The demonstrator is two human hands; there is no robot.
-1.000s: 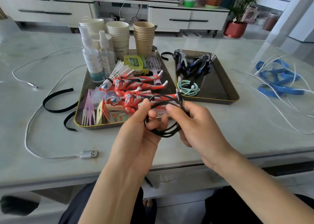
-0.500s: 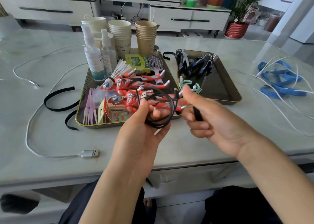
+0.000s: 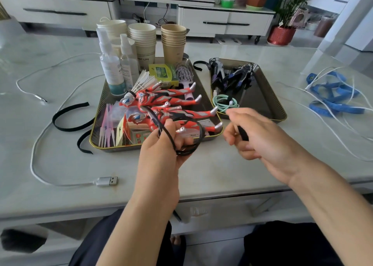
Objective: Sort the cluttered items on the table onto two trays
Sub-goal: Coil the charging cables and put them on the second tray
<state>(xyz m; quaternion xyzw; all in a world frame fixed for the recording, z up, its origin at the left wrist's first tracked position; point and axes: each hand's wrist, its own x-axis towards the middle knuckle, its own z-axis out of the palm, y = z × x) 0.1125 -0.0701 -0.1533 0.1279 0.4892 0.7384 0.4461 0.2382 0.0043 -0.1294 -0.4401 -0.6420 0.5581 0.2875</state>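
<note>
You are gripping the coiled black cable (image 3: 193, 144) in your left hand (image 3: 159, 156), thumb and curled fingers clamping the loops just above the near edge of the left tray (image 3: 96, 124). Your right hand (image 3: 260, 136) is curling round a short black strip (image 3: 243, 133); the blur is hiding whether it is the cable's tail or a tie strap. To do this step well, I judge you should be pinching the loops flat so none is springing loose, wrapping the strip tightly round the bundle's middle, then setting it in the right tray (image 3: 276, 106) beside the mint-green cable coil (image 3: 224, 103), clear of the dark figures (image 3: 236, 78). The pale marble-look table (image 3: 212, 173) is carrying a loose white USB cable (image 3: 107, 181) at the left, black fabric straps (image 3: 68, 122) beside the left tray, and blue straps (image 3: 333, 98) tangled with white cords at the right. Behind it, white drawer units (image 3: 226, 21) and potted plants (image 3: 281, 33) are lining the room
</note>
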